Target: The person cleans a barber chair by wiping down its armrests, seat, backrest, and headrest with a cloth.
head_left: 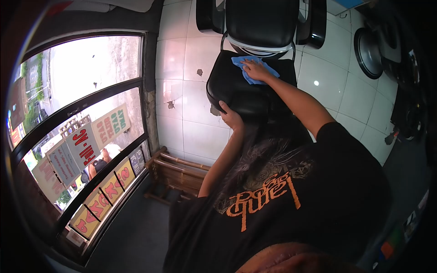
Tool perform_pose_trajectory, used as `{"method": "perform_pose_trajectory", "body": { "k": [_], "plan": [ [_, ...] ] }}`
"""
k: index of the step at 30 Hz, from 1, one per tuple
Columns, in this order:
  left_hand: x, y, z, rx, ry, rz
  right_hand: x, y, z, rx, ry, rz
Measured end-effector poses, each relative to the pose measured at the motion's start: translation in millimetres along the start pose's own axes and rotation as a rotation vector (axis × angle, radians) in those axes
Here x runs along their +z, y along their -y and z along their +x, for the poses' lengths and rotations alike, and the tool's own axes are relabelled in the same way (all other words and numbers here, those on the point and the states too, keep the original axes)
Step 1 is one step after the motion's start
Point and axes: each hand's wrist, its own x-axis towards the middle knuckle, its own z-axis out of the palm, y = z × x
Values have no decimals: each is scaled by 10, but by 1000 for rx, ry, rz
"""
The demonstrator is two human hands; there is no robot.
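Note:
A blue cloth lies crumpled on the black padded part of a salon chair. My right hand presses on this cloth from above, with some fingers stretched out over it. At the pad's near left corner, my left hand grips the edge; the thumb shows and its other fingers are mostly hidden. Beyond the pad, the chair's larger black cushion sits between two dark armrests.
To the left is a glass door or window with paper signs. A brown slatted bench stands below it. White floor tiles have several broken patches. Another chair's round base is at the right.

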Motion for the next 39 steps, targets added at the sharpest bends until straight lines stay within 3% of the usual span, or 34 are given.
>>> {"method": "perform_pose_trajectory", "body": {
  "k": [4, 13, 16, 20, 23, 27, 31, 33, 35, 39],
  "plan": [
    [-200, 83, 89, 45, 38, 18, -73, -258, 340, 243, 8, -55],
    [-242, 89, 59, 76, 161, 13, -258, -214, -904, -91, -83, -219],
    [-241, 99, 94, -24, 180, 130, -250, -191, -1140, -58, -137, -101],
    [-303, 109, 147, 4, 348, 174, -729, 52, -1258, 166, 20, 402],
    [-441, 454, 530, -2, 545, 302, -695, 109, -1202, 261, -161, 893],
    [-597, 410, 788, -35, 805, 424, -862, 578, -1147, 382, -146, 1406],
    [-788, -76, 833, -78, 1061, 517, -702, 878, -1108, 390, -187, 1485],
    [-873, -41, 1212, 80, 1116, 754, -518, 1030, -1155, 377, -199, 1463],
    [-1156, -127, 1552, 431, 1122, 716, -457, 1213, -1121, 369, -283, 1454],
    [-1648, -299, 2574, 419, 1015, 581, -187, 1509, -1012, 352, -469, 1560]
  ]
}}
